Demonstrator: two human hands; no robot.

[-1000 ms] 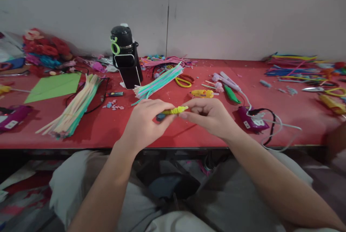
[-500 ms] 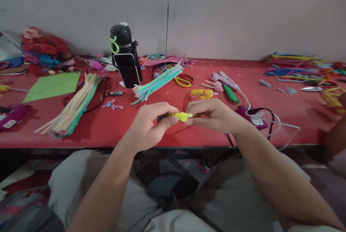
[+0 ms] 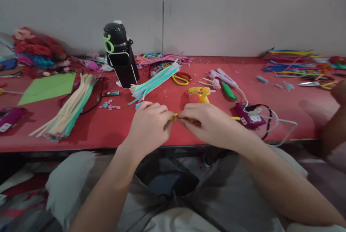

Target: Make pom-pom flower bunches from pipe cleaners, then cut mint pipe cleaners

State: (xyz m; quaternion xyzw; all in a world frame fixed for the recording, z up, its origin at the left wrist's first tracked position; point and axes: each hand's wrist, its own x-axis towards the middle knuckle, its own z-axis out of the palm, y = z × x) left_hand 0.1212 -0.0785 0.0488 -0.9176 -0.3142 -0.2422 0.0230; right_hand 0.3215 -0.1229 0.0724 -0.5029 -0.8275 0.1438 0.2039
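Note:
A yellow pipe cleaner [image 3: 175, 116] is stretched between my two hands above the red table, one length of it reaching out past the right wrist. My left hand [image 3: 152, 122] is closed with its fingertips pinching the pipe cleaner. Thumb and fingers of my right hand [image 3: 207, 122] press together on it just beside the left. A small light blue piece [image 3: 138, 105] shows behind my left knuckles; whether it is held or lies on the table I cannot tell. Just beyond my right hand is a yellow glue gun [image 3: 200, 93].
A black bottle [image 3: 121, 57] stands at the back. Bundles of pale pipe cleaners [image 3: 69, 107] and mint ones [image 3: 156, 80] lie on the red table [image 3: 108, 140]. A purple power strip [image 3: 248, 116] with cables sits at right, near scissors [image 3: 309, 84] and another person's arm [image 3: 332, 120].
The bright yellow bunched part between my fingertips has gone from sight; a thin yellow length shows there now. My left hand has turned knuckles up, and yellow sticks out past my right wrist.

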